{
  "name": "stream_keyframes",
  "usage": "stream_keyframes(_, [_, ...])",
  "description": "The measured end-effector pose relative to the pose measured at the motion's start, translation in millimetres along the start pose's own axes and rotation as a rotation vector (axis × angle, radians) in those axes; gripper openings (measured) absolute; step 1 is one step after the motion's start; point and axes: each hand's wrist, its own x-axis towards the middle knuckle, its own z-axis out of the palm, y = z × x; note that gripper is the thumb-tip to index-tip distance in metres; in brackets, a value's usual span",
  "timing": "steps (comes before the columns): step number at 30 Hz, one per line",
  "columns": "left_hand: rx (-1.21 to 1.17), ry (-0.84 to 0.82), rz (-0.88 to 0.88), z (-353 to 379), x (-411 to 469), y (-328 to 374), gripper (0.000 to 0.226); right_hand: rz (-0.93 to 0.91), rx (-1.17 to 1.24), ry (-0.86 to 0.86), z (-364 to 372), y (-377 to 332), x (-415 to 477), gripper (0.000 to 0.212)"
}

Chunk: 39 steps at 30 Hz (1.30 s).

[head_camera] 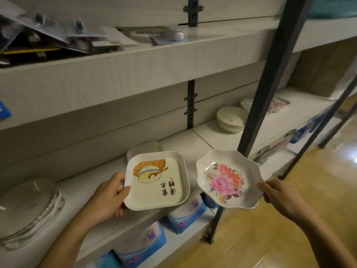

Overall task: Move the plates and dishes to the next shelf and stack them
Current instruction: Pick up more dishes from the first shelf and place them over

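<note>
My left hand [108,196] grips the left edge of a square white plate [157,180] printed with a drawing and black characters, held in front of the middle shelf [202,140]. My right hand [278,194] holds a scalloped white plate with pink flowers [228,176] by its right rim. A further square plate [144,148] lies on the shelf behind the held one. A stack of round plates [29,207] sits at the shelf's left end. White bowls [230,118] and flowered plates [276,105] stand further right on the shelf.
A dark metal upright [258,93] crosses in front of the shelf, between the two bays. Blue and white packages [185,213] fill the shelf below. Packaged goods [48,35] lie on the upper shelf. The wooden floor [289,238] is at the lower right.
</note>
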Motion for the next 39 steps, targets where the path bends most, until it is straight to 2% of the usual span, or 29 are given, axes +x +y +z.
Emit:
stream_keyframes(7, [0.069, -0.052, 0.093, 51.5, 11.1, 69.1, 0.011, 0.045, -0.004, 0.052, -54.7, 68.1, 10.3, 0.045])
stream_keyframes(23, [-0.015, -0.062, 0.069, 223.1, 53.2, 238.0, 0.008, 0.080, -0.039, 0.027, -214.6, 226.9, 90.5, 0.041])
stream_keyframes(30, [-0.014, -0.027, 0.036, 262.8, 99.5, 286.8, 0.008, 0.095, -0.017, 0.038, -257.1, 266.5, 146.6, 0.045])
stream_keyframes(39, [-0.042, 0.065, -0.055, 287.4, 170.4, 329.3, 0.011, 0.056, -0.034, -0.005, -284.6, 278.0, 248.0, 0.044])
